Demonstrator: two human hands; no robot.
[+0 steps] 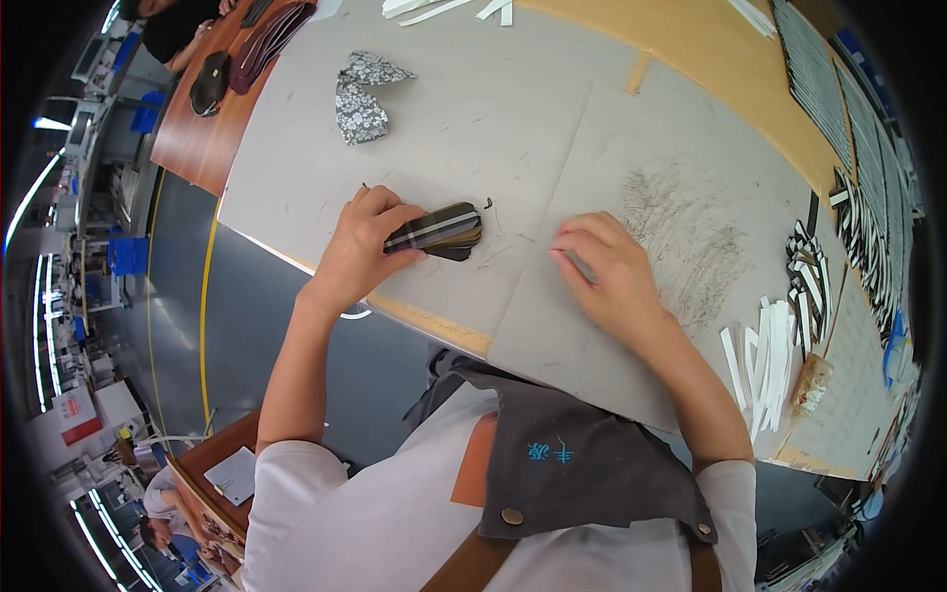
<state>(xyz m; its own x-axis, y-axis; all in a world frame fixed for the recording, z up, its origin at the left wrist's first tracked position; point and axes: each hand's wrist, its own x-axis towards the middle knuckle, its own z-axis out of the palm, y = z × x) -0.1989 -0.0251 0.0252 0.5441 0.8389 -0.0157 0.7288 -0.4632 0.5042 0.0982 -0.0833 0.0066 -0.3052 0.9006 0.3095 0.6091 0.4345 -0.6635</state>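
Note:
My left hand (367, 237) pinches the narrow end of a folded plaid fabric piece (439, 233), dark with grey and brownish bands. It rests at the near left of the grey tabletop (533, 128), and its wider rounded end points right. A small dark scrap (488, 204) lies just beyond that end. To the right, apart from the fabric, my right hand (607, 276) hovers with thumb and forefinger drawn together. Anything between those fingertips is too small to make out. Farther off lies a folded floral fabric piece (365, 97), grey and white.
White strips (764, 360) and black-and-white strips (809, 281) lie at the right, beside a small bottle-like object (811, 385). Dark scuffs (691, 247) mark the tabletop. On a brown table (192, 143) at far left sits a dark pouch (209, 84); a person is beyond.

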